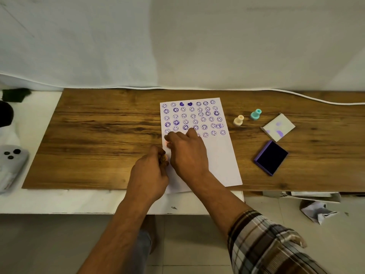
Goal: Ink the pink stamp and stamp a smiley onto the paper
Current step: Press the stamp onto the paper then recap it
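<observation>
The white paper (222, 157) lies on the wooden board (102, 135), its upper half filled with several rows of purple smileys. My right hand (187, 153) reaches across the paper to its left edge. Its fingers are closed on the pink stamp (167, 144), of which only a small pink bit shows under the fingertips, pressed down on or just above the sheet below the lowest row. My left hand (151, 173) rests with curled fingers at the paper's lower left edge. The open purple ink pad (272, 158) sits to the right of the paper.
The ink pad's white lid (278, 127) lies behind the pad. A beige stamp (238, 121) and a teal stamp (256, 114) stand right of the paper. A grey device (9, 167) sits at the far left. Crumpled paper (318, 212) lies on the floor at right.
</observation>
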`<state>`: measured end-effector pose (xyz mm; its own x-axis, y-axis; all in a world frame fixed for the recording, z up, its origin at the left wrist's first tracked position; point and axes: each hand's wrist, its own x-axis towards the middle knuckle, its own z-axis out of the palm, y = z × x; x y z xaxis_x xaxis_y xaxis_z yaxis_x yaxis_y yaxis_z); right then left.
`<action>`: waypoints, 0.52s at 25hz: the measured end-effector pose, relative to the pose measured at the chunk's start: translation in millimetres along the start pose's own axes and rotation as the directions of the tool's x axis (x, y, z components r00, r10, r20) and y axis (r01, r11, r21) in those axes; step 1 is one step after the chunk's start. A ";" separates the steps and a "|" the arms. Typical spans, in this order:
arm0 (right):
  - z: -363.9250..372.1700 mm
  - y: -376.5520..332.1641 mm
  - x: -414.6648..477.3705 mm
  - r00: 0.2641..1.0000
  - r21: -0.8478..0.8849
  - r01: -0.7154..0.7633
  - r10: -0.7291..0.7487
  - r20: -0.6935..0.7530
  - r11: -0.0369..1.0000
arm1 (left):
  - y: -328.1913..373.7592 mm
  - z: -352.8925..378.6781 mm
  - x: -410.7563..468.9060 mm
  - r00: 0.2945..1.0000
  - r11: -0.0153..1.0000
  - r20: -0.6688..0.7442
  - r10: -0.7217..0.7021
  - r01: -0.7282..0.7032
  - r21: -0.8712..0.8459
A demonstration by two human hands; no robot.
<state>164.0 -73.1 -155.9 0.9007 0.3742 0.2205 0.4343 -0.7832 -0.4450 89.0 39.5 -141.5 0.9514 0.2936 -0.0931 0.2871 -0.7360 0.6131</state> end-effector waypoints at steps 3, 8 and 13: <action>2.1 0.5 1.1 1.000 -0.009 0.014 -0.014 -0.007 1.000 | 1.1 -0.1 1.3 1.000 1.000 -0.003 -0.003 0.003 0.004; 6.0 1.7 -1.5 1.000 -0.010 0.018 -0.018 -0.017 1.000 | -0.9 1.2 1.2 1.000 1.000 -0.017 -0.004 0.004 0.022; 0.2 0.0 2.6 0.999 -0.009 0.026 -0.027 -0.027 1.000 | -0.1 2.3 1.8 1.000 1.000 -0.011 -0.004 0.004 0.029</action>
<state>166.2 -72.0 -155.5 0.8883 0.3813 0.2559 0.4579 -0.7777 -0.4308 90.9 38.7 -143.5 0.9491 0.3028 -0.0870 0.2940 -0.7519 0.5900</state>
